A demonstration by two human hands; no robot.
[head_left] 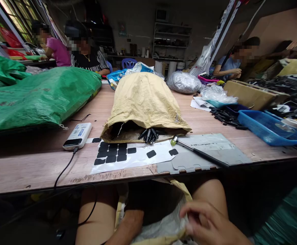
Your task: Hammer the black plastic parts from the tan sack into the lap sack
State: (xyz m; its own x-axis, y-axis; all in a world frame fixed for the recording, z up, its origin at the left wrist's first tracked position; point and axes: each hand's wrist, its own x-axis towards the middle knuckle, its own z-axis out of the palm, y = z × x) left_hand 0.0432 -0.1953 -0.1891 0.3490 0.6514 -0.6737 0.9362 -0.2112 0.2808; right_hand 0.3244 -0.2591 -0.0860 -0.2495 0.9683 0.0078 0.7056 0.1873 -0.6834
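Between my knees, below the table edge, a yellow woven sack (pixel 183 187) hangs with its mouth spread and its pale lining showing. My left hand (pixel 133 219) reaches down into its dark inside, and the fingers are hidden. At the right of the mouth, my right hand (pixel 207 221) grips the sack's rim between thumb and fingers. On the table ahead lies a second yellow woven sack (pixel 144 97), its opening toward me. Several black tube-like parts (pixel 150 135) stick out of that opening.
A white sheet with black square stickers (pixel 111 153), a small hammer (pixel 202 153) and a cabled white power bank (pixel 78 136) lie near the table edge. A green sack (pixel 43 97) fills the left; a blue tray (pixel 268 127) stands right. Several people sit beyond.
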